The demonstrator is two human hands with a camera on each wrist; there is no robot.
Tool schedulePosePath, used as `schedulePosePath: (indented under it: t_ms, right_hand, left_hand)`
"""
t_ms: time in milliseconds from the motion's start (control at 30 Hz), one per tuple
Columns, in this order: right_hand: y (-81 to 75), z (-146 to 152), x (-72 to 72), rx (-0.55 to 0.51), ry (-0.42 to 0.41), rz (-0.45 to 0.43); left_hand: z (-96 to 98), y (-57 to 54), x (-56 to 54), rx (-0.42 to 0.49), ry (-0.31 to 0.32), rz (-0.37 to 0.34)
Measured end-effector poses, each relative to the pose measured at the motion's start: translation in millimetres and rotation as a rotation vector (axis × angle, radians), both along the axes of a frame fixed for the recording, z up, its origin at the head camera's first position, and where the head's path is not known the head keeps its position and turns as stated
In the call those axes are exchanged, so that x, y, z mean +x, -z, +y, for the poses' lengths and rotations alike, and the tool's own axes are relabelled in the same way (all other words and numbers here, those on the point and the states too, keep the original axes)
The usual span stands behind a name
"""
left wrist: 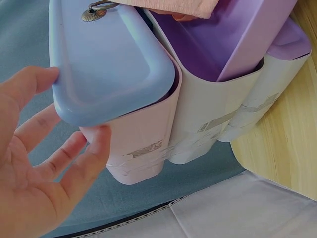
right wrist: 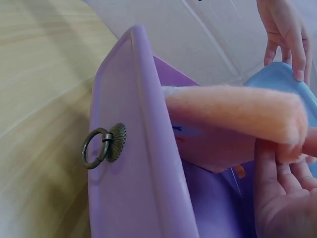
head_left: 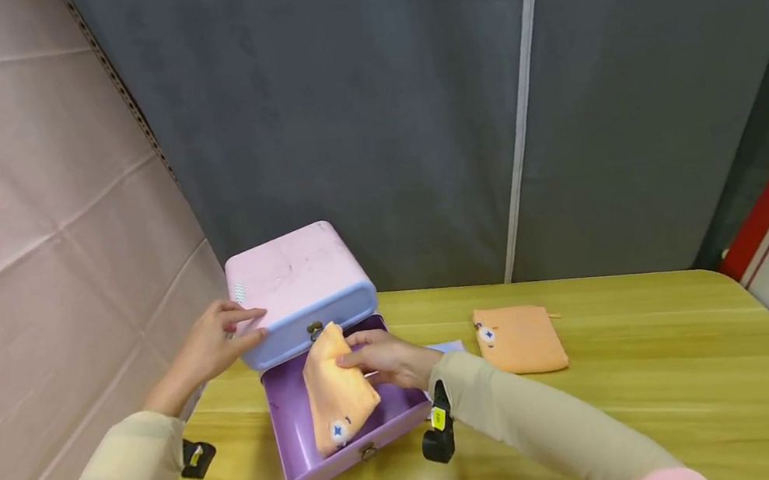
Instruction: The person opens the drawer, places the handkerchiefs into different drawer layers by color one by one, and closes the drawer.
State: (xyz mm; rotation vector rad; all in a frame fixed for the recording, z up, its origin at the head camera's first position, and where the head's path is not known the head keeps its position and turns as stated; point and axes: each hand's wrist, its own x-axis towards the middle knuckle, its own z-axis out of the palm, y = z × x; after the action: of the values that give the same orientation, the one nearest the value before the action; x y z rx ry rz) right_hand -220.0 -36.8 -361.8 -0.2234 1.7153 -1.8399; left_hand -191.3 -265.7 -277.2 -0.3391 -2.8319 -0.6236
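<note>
Over the pulled-out purple drawer (head_left: 294, 425), my right hand (head_left: 386, 357) pinches a folded orange towel (head_left: 340, 393) with thumb and fingers. The towel hangs slanted, its embroidered blue-and-white patch near the drawer's front wall. My left hand (head_left: 216, 344) touches the upper left corner of the small drawer cabinet (head_left: 288, 262). In the left wrist view its fingers (left wrist: 37, 84) are spread, with fingertips at the edge of the closed blue drawer (left wrist: 114, 64) and at the pink casing. A bronze ring pull (right wrist: 101, 144) sits on the purple drawer's front.
Another folded orange towel (head_left: 522, 341) lies flat on the wooden table (head_left: 653, 384) to the right. Below the open drawer is a further purple drawer (left wrist: 292, 42) in a white casing. A dark grey curtain (head_left: 371, 116) stands behind, a pale covered wall (head_left: 34, 191) at left.
</note>
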Motion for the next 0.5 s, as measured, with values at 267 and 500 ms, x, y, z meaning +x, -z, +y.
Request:
schedulePosePath:
  t_ms: [267, 500]
  right_hand:
    - [0.1, 6.7, 2.7, 0.070, -0.025, -0.002]
    - [-10.1, 18.4, -5.4, 0.090, -0.031, 0.040]
  left_hand:
    - [2.6, 2.8, 2.9, 0.006, -0.010, -0.042]
    - [3.4, -2.1, 1.8, 0.019, -0.001, -0.007]
